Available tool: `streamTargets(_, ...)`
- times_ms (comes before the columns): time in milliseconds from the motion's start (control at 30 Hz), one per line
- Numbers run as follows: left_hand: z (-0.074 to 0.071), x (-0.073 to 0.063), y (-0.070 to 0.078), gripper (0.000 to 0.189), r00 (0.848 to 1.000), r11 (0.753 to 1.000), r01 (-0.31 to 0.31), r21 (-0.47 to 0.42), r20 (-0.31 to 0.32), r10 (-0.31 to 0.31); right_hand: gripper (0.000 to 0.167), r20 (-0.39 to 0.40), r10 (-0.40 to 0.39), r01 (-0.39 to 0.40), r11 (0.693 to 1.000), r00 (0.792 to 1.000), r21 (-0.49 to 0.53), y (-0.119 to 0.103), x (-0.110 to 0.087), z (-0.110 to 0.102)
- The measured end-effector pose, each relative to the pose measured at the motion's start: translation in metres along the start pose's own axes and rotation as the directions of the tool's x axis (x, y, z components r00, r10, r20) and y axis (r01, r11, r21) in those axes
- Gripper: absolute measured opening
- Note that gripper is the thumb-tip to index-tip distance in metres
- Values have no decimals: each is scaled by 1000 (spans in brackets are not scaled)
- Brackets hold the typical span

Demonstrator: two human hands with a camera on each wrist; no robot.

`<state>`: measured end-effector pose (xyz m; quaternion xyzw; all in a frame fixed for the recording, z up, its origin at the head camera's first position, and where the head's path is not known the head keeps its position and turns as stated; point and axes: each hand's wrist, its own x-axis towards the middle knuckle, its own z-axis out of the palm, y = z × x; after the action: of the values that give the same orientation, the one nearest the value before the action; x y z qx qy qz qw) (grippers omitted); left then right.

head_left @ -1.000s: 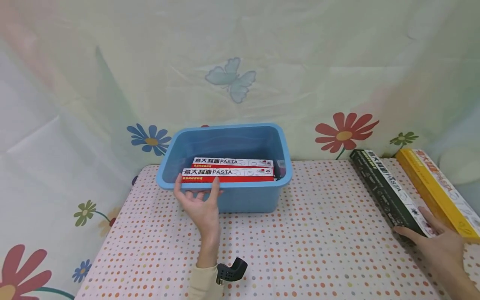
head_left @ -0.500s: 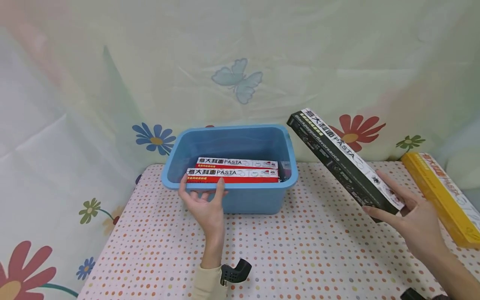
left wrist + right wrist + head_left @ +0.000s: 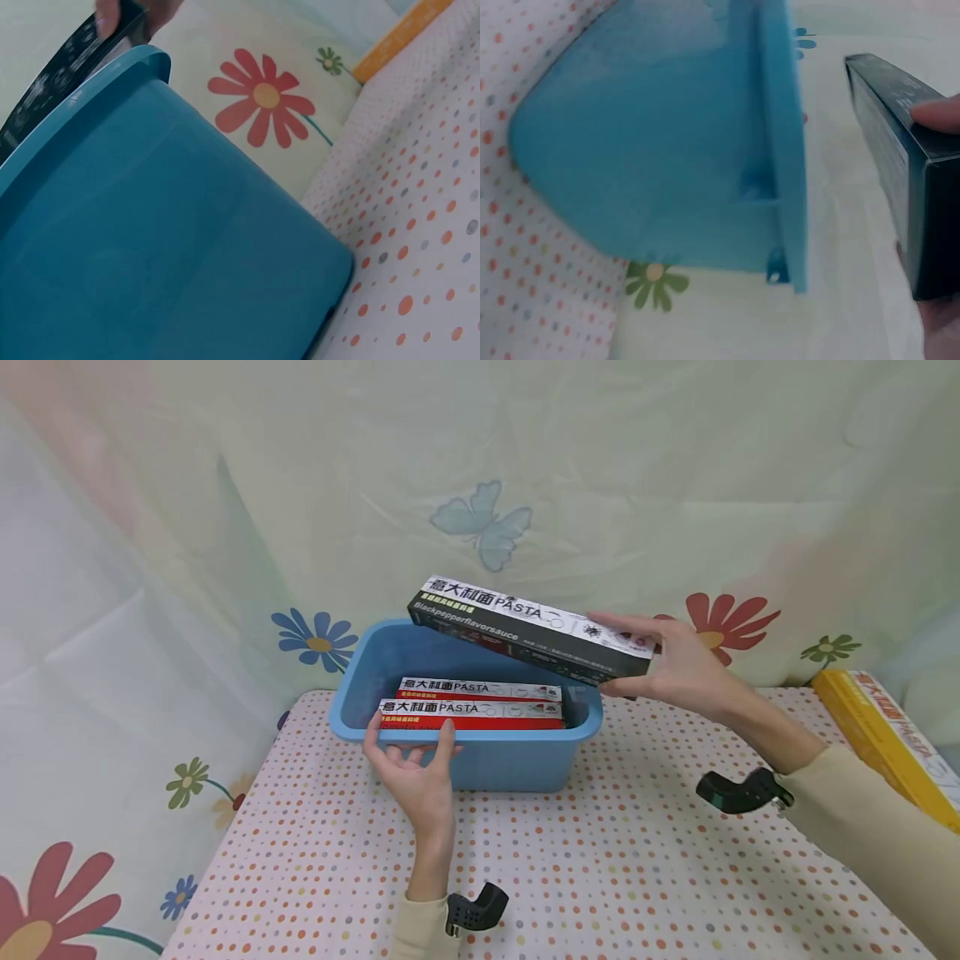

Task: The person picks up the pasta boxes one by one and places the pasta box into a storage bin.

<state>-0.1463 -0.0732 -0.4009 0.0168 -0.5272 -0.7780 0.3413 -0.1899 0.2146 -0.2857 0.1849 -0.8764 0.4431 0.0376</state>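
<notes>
In the head view my right hand [image 3: 675, 664] grips the right end of a black pepper pasta box [image 3: 525, 631], thumb on the near side and fingers on the far side. The box hangs tilted above the blue plastic bin [image 3: 495, 764], left end higher. Two red-and-white pasta boxes lie side by side in the bin, the nearer red pasta box [image 3: 472, 714] along the front wall. My left hand [image 3: 416, 781] holds the bin's front rim, with thumb and index over the edge. Across the bin's wall in the left wrist view shows the held box's dark side [image 3: 60, 82].
A yellow pasta box [image 3: 892, 747] lies on the dotted tablecloth [image 3: 637, 860] at the far right. Behind the bin rises a fabric backdrop [image 3: 600, 485] printed with flowers and a butterfly. Each wrist wears a black camera mount, the left mount [image 3: 477, 908] below the bin.
My right hand has lifted the black pasta box off the table and carried it left over the bin, turning it nearly crosswise. My left hand stays at the rim.
</notes>
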Motion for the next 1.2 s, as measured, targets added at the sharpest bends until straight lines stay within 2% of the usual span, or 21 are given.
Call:
streamTargets(133,0,-1,0,84,1000,1000,-4,6,4,4,80,127,56,-59,998,990,24,-15,29,9)
streamTargets(200,0,-2,0,84,1000,1000,-1,10,3,1,81,174,64,-64,998,983,-5,-19,40,15)
streamTargets(433,1,-3,-1,85,1000,1000,11,-1,1,-11,76,255,62,-11,981,965,-194,-23,66,35)
streamTargets(633,0,-3,-1,85,1000,1000,10,-18,-6,-10,74,309,40,56,954,950,-296,-23,81,48)
streamTargets(733,-1,-3,-1,85,1000,1000,9,-17,-12,-9,73,333,32,74,951,942,-301,-23,87,54)
streamTargets(1000,0,-2,-1,86,1000,1000,0,-19,-13,-1,75,402,70,32,970,913,-242,-29,107,60)
streamTargets(1200,-1,-1,-2,84,1000,1000,-4,-16,-8,4,74,448,42,75,967,893,-242,-27,119,56)
